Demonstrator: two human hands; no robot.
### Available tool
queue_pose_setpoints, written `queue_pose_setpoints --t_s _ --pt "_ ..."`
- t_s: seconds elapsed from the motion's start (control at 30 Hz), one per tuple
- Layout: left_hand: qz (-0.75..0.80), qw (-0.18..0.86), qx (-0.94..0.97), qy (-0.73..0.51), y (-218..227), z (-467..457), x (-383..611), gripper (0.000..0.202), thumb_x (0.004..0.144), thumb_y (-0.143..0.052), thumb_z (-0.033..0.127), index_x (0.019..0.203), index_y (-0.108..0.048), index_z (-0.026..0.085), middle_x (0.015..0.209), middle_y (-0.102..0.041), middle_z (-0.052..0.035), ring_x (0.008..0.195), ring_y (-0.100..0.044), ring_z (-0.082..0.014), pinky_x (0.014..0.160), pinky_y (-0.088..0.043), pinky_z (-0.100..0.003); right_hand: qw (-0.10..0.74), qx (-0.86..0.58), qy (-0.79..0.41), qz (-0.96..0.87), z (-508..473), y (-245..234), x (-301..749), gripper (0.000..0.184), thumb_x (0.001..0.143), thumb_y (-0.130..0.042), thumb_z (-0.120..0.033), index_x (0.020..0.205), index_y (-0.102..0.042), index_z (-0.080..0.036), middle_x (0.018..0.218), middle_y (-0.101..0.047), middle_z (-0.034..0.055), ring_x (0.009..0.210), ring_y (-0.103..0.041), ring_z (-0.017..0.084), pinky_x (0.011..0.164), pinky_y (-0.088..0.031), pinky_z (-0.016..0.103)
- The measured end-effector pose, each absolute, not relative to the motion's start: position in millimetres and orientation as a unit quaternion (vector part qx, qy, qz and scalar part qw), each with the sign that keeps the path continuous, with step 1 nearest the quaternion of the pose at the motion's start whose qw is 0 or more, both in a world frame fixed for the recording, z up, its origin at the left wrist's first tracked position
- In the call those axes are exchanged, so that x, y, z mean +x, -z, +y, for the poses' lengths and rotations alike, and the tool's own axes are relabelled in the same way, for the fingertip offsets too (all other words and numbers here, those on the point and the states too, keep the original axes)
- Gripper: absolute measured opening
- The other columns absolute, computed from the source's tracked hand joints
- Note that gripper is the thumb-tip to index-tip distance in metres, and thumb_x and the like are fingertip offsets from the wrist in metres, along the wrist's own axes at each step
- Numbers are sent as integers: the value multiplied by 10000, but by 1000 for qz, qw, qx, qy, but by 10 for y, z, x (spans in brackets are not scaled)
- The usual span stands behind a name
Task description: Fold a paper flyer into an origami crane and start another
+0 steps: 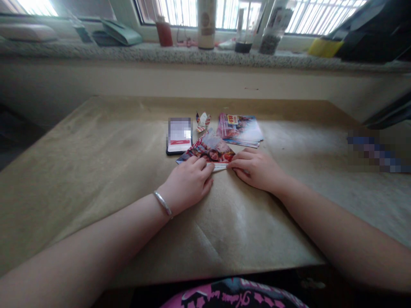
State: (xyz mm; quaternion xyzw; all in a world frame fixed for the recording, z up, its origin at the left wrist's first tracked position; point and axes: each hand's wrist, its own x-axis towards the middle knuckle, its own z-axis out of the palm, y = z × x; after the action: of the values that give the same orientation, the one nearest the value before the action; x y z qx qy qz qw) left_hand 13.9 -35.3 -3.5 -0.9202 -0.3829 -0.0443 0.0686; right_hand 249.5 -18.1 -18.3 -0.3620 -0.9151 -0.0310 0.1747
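Observation:
A glossy printed paper sheet (212, 147), folded into a triangular shape, lies on the table with a white strip along its near edge. My left hand (189, 182), a silver bangle at its wrist, is closed with curled fingers on the sheet's near left side. At the near right corner, my right hand (252, 169) pinches the same edge between thumb and fingers. Just beyond the sheet stands a small folded paper piece (203, 122) with striped tips. Both hands partly cover the sheet's lower edge.
A lit phone (180, 134) lies left of the sheet. Behind my right hand is a stack of printed leaflets (240, 128). The brown-covered table (112, 171) ends at a wall below a stone windowsill (180, 53) holding bottles and other items. A blurred object (374, 152) is at right.

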Motion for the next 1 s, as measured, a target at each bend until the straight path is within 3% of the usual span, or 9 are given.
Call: queue_pose_setpoints --t_s 0.47,1.0 --pt "-370 69 -925 53 57 -343 128 350 932 -428 299 1208 -572 139 1063 -595 -128 992 -531 -258 874 -477 -390 131 -317 55 -938 -75 100 2618 281 866 -478 -145 982 -719 -229 966 -685 64 887 -553 194 780 -422 317" --pt "-370 66 -925 51 59 -344 120 354 931 -438 315 1213 -568 146 1073 -593 -125 994 -530 -254 866 -478 -385 99 -354 67 -928 -78 56 2757 277 856 -482 -167 955 -729 -244 936 -690 48 759 -592 143 673 -388 266"
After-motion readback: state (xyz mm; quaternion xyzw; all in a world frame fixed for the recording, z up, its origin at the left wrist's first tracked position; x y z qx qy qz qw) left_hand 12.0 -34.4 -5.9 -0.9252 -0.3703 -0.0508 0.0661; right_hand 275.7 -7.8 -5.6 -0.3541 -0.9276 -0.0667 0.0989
